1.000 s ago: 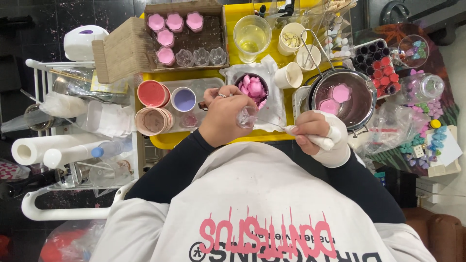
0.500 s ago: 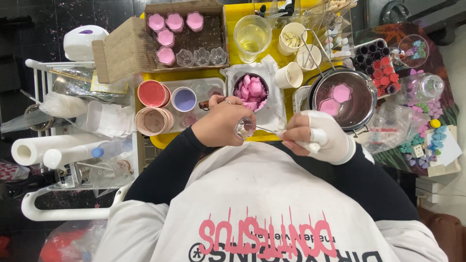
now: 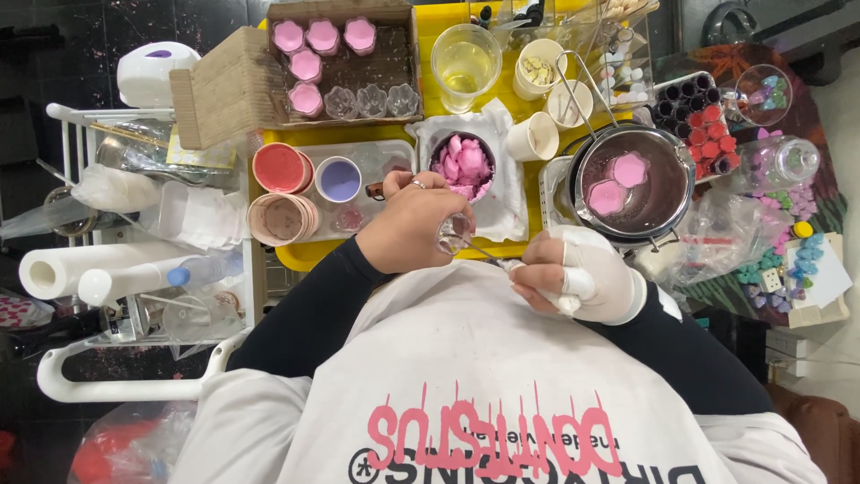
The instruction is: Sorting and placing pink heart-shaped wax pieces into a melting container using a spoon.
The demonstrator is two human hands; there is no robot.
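My left hand (image 3: pixel 405 226) is closed around a small clear glass holder (image 3: pixel 453 235) and keeps it tilted just above the front edge of the yellow tray (image 3: pixel 300 257). My right hand (image 3: pixel 573 273), wrapped in a white glove or bandage, pinches a thin metal tool (image 3: pixel 488 254) whose tip reaches into the glass. Just beyond my hands, a dark bowl of pink wax pieces (image 3: pixel 462 163) sits on white paper.
A metal pot (image 3: pixel 658 202) with two pink flower shapes stands to the right. A cardboard box (image 3: pixel 376 67) at the back holds pink-filled and clear flower holders. Coloured lids and cups (image 3: pixel 279 168), a cup of yellowish liquid (image 3: pixel 464 58), paper cups and paper rolls (image 3: pixel 63 273) surround the tray.
Both hands have drawn slightly toward my body with the glass and the tool. The tool's tip still sits at the glass.
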